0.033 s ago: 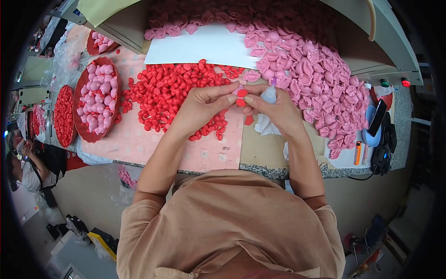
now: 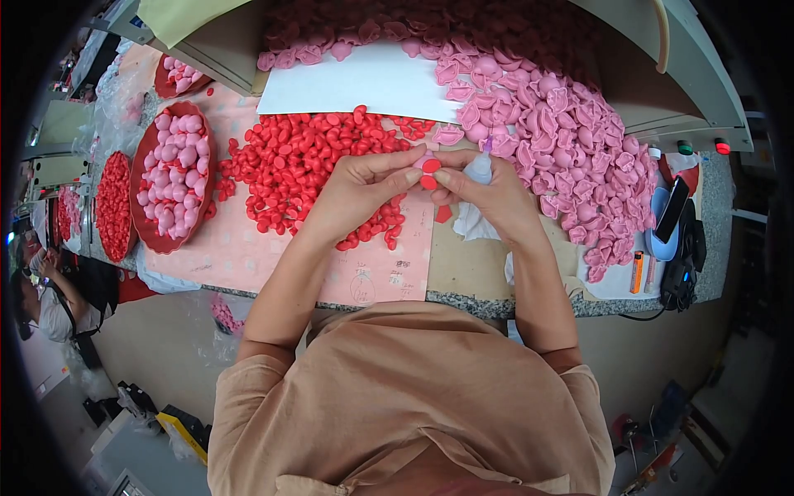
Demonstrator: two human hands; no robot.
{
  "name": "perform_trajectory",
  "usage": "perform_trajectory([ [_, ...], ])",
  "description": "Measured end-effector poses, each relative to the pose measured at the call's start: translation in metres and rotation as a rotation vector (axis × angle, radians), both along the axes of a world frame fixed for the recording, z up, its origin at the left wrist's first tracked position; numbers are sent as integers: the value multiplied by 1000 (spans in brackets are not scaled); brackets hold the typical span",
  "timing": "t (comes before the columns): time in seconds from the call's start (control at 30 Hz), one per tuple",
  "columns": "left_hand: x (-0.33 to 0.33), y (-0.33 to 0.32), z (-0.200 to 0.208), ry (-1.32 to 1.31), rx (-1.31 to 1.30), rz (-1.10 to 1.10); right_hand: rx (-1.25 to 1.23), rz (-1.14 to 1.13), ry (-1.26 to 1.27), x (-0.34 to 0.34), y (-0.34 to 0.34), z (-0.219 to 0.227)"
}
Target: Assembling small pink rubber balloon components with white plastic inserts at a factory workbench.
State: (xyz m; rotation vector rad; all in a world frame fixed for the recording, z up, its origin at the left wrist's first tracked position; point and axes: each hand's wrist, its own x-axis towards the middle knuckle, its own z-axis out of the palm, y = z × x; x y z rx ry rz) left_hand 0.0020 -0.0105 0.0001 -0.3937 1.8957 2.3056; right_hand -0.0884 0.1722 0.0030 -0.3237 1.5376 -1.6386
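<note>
My left hand point(image 2: 351, 192) is closed in a pinch on a small pink-and-red piece point(image 2: 431, 165), thumb and fingertips at its edge. Just below it, a small red oval piece point(image 2: 428, 182) is pinched by my right hand point(image 2: 499, 201). The two pieces are close together; whether they touch is unclear. A translucent squeeze bottle point(image 2: 479, 169) with a purple tip stays tucked in my right hand, tip pointing away from me. Loose red pieces point(image 2: 310, 165) lie heaped under and beyond my left hand. Pink ruffled shells point(image 2: 571, 157) spread beyond and right of my right hand.
A red bowl point(image 2: 212, 157) of pink-and-red pieces stands left, beside a container of red pieces point(image 2: 112, 198). White paper point(image 2: 347, 83) lies at the back. A phone point(image 2: 672, 209), an orange lighter point(image 2: 637, 272) and cables sit right. Another person point(image 2: 62, 289) works far left.
</note>
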Motion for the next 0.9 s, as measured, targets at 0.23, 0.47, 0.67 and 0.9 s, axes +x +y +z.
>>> perform_trajectory([
  [0.23,0,1,0,124,21,22,-83,-32,93,6,-3,2],
  [0.47,0,5,12,147,226,8,-192,-73,26,6,-4,8],
  [0.67,-2,4,10,151,201,38,-198,-71,58,6,-6,8],
  [0.9,1,2,3,125,179,48,-104,-50,212,5,-3,1],
])
